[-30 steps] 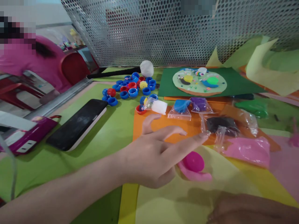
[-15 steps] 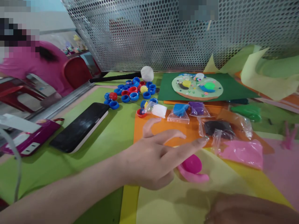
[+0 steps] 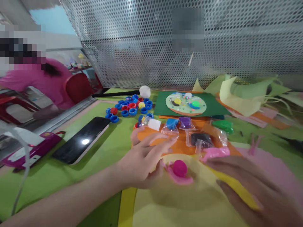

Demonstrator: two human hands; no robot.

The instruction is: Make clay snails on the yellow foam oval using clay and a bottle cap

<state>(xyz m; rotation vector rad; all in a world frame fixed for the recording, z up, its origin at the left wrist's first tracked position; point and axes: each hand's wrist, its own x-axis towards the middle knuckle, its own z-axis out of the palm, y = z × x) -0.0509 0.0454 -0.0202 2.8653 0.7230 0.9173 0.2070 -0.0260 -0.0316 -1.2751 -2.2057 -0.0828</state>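
Smudge risk here, likely from the left hand (image 3: 143,164), half-curled and crowding the left end of the curved pink clay-like strip (image 3: 183,180) and round magenta piece (image 3: 180,168) on the round pale-yellow paper (image 3: 180,209). Can't tell if pinching anything. Right hand (image 3: 251,186) spread, apparently empty, maybe liable to nudge the pink clear-plastic packet (image 3: 216,153). Versus half a second ago: right hand farther in, more strip uncovered.

Two hands (image 3: 139,160) were pictured with one pink figure (image 3: 180,169), one phone (image 3: 77,143), one white ball (image 3: 145,91) and one decorated disc (image 3: 182,108). Bags (image 3: 186,123) numbered at least six; caps (image 3: 114,119), over a dozen.
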